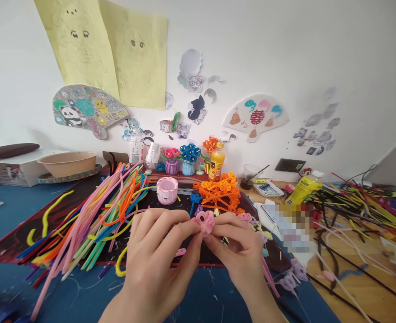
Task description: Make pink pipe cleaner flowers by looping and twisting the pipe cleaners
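Note:
A small pink pipe-cleaner flower (205, 221) is pinched between both my hands above a dark mat (23, 237). My left hand (157, 255) has its fingers closed on the flower's left side. My right hand (238, 244) grips it from the right, fingers curled. A pink stem (268, 276) trails down under my right hand. Just beyond the hands stands a small pink woven pot (167, 190). A pile of orange pipe-cleaner flowers (220, 190) lies to its right.
A big spread of coloured pipe cleaners (93, 215) lies left on the mat. Little flower pots (181, 161), an orange juice bottle (217, 161) and a glass (250, 176) stand by the wall. More pipe cleaners (359, 202), a yellow glue bottle (304, 188) crowd the right.

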Tool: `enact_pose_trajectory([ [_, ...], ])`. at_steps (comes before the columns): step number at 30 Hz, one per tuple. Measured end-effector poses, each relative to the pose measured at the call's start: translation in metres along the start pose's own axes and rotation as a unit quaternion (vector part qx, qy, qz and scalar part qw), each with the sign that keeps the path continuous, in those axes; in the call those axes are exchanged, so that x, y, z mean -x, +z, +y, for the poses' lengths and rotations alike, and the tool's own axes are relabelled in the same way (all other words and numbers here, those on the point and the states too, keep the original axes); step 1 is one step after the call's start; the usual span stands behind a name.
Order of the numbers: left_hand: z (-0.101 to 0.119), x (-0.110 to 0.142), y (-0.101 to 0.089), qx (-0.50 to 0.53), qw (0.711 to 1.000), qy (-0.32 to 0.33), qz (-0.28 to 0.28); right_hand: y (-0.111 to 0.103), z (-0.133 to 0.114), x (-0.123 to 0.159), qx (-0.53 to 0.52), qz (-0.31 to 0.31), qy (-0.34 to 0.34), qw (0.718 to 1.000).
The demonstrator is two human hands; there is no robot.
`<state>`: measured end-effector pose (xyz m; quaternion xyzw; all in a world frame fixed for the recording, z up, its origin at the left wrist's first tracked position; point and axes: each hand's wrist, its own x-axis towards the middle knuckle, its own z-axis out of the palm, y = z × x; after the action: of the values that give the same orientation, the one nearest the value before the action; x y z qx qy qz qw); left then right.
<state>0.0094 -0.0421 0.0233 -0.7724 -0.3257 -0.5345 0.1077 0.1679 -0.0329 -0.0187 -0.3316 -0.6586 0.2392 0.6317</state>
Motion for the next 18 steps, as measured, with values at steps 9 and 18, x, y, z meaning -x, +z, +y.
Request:
enact_pose_trajectory([
  [9, -0.005, -0.004, -0.007, 0.028, 0.998, -0.016, -0.051, -0.002, -0.005, 0.0, 0.037, -0.013, -0.035, 0.999],
  [18, -0.011, -0.014, -0.016, 0.047, 0.993, -0.01, -0.11, -0.004, -0.005, -0.002, 0.039, -0.026, -0.049, 0.998],
])
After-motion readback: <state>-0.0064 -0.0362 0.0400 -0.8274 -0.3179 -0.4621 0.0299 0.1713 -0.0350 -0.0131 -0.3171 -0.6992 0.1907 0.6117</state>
